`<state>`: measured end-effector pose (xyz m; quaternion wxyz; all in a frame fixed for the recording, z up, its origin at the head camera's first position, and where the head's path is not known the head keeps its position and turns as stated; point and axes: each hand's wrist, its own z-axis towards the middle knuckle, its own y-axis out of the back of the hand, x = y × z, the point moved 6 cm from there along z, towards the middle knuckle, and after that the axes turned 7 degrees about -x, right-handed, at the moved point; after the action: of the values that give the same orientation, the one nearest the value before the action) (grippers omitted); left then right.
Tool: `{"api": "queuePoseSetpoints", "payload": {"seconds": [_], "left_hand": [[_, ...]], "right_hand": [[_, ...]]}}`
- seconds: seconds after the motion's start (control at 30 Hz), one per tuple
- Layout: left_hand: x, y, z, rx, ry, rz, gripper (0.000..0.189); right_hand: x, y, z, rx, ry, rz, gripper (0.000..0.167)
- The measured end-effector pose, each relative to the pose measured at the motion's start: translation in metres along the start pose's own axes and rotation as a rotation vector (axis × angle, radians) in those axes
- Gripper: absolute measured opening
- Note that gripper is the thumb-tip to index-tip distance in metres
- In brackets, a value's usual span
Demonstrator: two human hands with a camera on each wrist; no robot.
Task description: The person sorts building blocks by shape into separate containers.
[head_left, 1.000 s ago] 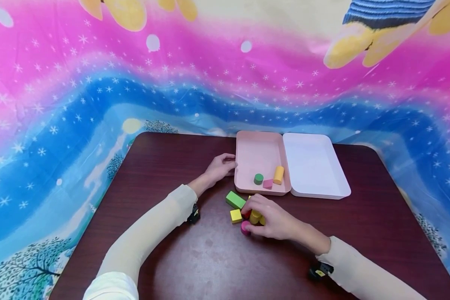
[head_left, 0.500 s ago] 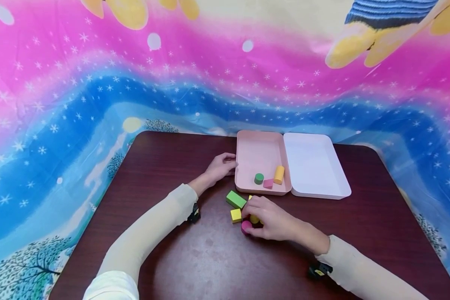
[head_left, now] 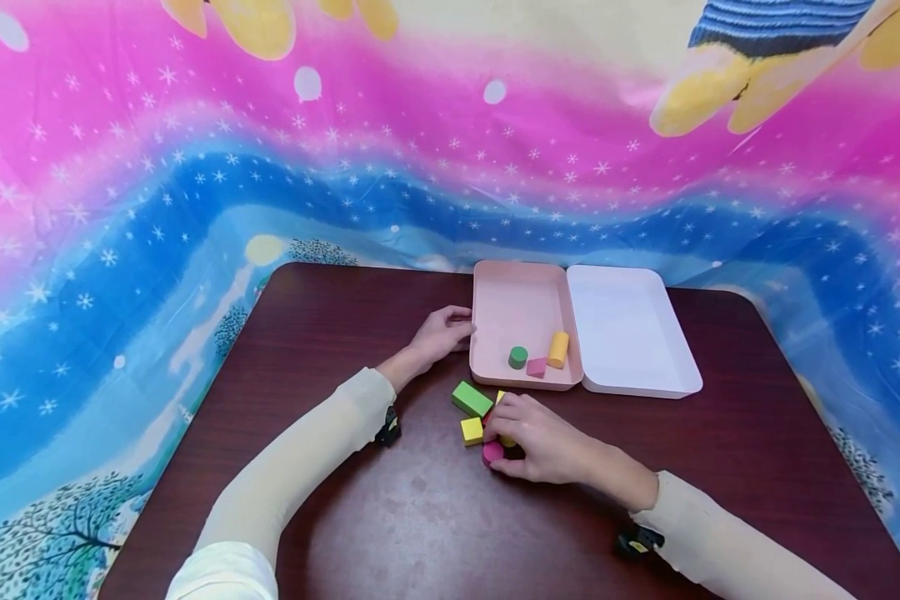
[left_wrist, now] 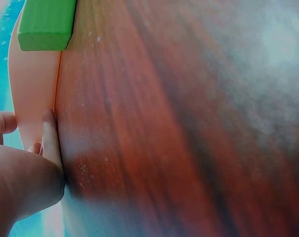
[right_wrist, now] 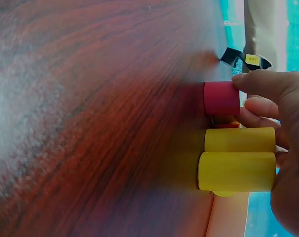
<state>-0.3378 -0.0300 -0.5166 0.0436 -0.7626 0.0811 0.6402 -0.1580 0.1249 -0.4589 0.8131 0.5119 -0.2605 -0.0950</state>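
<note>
My right hand (head_left: 543, 442) reaches over a cluster of blocks. In the right wrist view its thumb and a finger pinch the upper end of a pink cylinder (right_wrist: 222, 98) that stands on the table. Two upright yellow cylinders (right_wrist: 237, 171) stand beside it, beneath the palm. A red block (right_wrist: 227, 126) is mostly hidden behind them. Next to the fingers lie a yellow cube (head_left: 472, 432) and a green rectangular block (head_left: 471, 400). My left hand (head_left: 441, 333) rests against the left wall of the pink box (head_left: 521, 292), its fingers extended along the side.
Inside the pink box lie a green cylinder (head_left: 518, 357), a pink triangular block (head_left: 536, 367) and an orange cylinder (head_left: 558, 350). A white lid (head_left: 633, 333) adjoins the box on the right. A patterned cloth (head_left: 420, 183) hangs behind the dark wooden table (head_left: 390, 517).
My right hand has shifted slightly toward me, and its thumb now sits lower on the pink cylinder's near side. The left hand stays at the box wall.
</note>
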Motion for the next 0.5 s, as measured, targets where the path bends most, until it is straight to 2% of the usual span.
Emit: {"api": "queuePoseSetpoints", "payload": {"seconds": [0.23,0.5], "left_hand": [[-0.0011,-0.0004,-0.0007,-0.007,-0.01,0.004,0.046],[0.0005,0.0002,0.0001,-0.009,-0.006,0.019,0.046]], "right_hand": [[0.0023,0.001,0.0003,-0.028,0.034,-0.006,0.021],[0.0018,0.0052,0.0017,-0.07,0.038,0.066,0.024]]}}
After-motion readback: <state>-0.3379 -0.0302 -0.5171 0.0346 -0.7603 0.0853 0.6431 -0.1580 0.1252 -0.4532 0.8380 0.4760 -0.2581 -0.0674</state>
